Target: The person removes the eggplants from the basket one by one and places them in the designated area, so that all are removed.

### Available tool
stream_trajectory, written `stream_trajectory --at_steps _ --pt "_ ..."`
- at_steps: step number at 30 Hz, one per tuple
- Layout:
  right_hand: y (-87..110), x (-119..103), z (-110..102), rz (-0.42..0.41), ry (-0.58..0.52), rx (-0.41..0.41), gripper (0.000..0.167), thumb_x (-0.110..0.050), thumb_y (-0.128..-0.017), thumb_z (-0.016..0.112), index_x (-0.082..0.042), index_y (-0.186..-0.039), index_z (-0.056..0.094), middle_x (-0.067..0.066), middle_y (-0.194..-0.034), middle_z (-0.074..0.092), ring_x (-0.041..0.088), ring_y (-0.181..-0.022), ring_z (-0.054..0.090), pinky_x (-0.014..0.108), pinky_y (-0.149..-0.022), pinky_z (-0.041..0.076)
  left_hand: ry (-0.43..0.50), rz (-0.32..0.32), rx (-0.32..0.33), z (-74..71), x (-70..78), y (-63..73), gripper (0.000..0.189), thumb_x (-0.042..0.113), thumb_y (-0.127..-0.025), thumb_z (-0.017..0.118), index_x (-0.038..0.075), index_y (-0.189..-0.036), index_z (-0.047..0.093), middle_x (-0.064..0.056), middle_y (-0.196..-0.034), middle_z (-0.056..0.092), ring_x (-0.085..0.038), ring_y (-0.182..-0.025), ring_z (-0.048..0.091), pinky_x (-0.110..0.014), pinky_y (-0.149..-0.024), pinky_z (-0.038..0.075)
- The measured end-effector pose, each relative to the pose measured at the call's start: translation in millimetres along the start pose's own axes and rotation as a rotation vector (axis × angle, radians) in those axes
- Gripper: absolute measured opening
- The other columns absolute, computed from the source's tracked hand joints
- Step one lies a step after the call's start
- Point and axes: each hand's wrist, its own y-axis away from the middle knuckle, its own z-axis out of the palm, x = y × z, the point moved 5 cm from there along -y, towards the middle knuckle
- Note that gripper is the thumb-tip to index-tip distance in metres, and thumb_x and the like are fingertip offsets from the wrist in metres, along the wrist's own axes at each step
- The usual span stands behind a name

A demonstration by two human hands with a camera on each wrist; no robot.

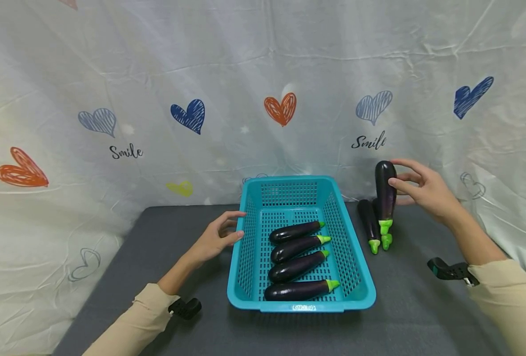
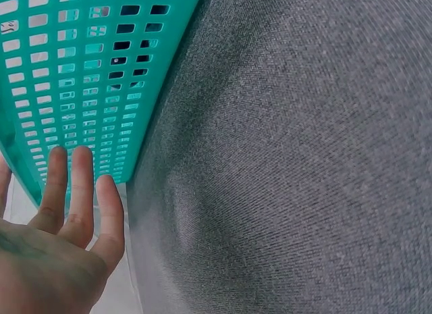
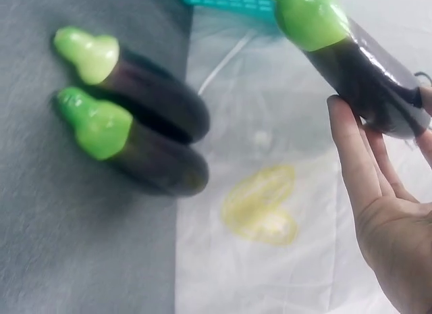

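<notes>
You hold one glossy dark-purple eggplant with a green cap [image 1: 385, 195], pinched between thumb and fingers of your right hand [image 1: 425, 190], above the table; beneath it, two matching eggplants [image 1: 369, 222], side by side on the dark grey fabric-covered table [image 1: 405, 306]; left of these, one turquoise perforated plastic basket [image 1: 245, 303], containing four similar eggplants [image 1: 293, 267]; at its left rim, your left hand [image 1: 216, 236], fingers loosely extended; behind, one white heart-printed curtain [image 1: 232, 54].

Grey table [image 1: 407, 306] (basket [image 1: 276, 307], two eggplants [image 1: 368, 220])
</notes>
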Motion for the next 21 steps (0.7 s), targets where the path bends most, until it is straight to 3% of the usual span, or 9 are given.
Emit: stream_trajectory --at_steps 5,13,19,21 --pt "6.2 8.0 -5.0 -0.006 0.026 -0.014 0.053 -0.014 -0.106 0.058 -0.012 -0.156 0.04 0.015 -0.129 0.053 0.009 -0.094 0.069 0.038 -0.068 0.061 -0.009 -0.007 -0.003 0.3 -0.1 -0.5 0.05 0.014 -0.104 0.061 0.012 -0.151 0.045 -0.021 -0.15 0.043 -0.043 -0.124 0.056 -0.048 -0.09 0.055" --pt "16.4 19.9 -12.1 -0.022 0.015 -0.049 0.055 -0.014 -0.107 0.056 -0.015 -0.159 0.037 -0.002 -0.117 0.061 0.009 -0.094 0.07 0.041 -0.069 0.061 -0.003 -0.006 -0.003 0.3 0.1 -0.4 0.051 0.014 -0.104 0.062 0.011 -0.152 0.045 -0.022 -0.15 0.043 -0.042 -0.124 0.056 -0.047 -0.09 0.055" --pt "23.6 31.8 -15.4 0.061 0.05 -0.043 0.057 -0.025 -0.108 0.054 -0.016 -0.16 0.034 0.019 -0.131 0.055 0.005 -0.094 0.068 0.045 -0.073 0.06 0.001 -0.014 -0.005 0.9 -0.3 -0.3 0.05 0.013 -0.104 0.061 0.012 -0.152 0.045 -0.022 -0.148 0.044 -0.041 -0.123 0.057 -0.047 -0.089 0.055" --pt "25.3 35.9 -17.0 0.077 0.043 -0.046 0.057 -0.026 -0.108 0.053 -0.017 -0.161 0.033 0.018 -0.131 0.054 0.006 -0.095 0.067 0.043 -0.074 0.06 0.004 -0.01 -0.005 0.5 -0.3 -0.3 0.05 0.012 -0.104 0.061 0.011 -0.152 0.044 -0.023 -0.147 0.045 -0.041 -0.122 0.058 -0.047 -0.089 0.055"
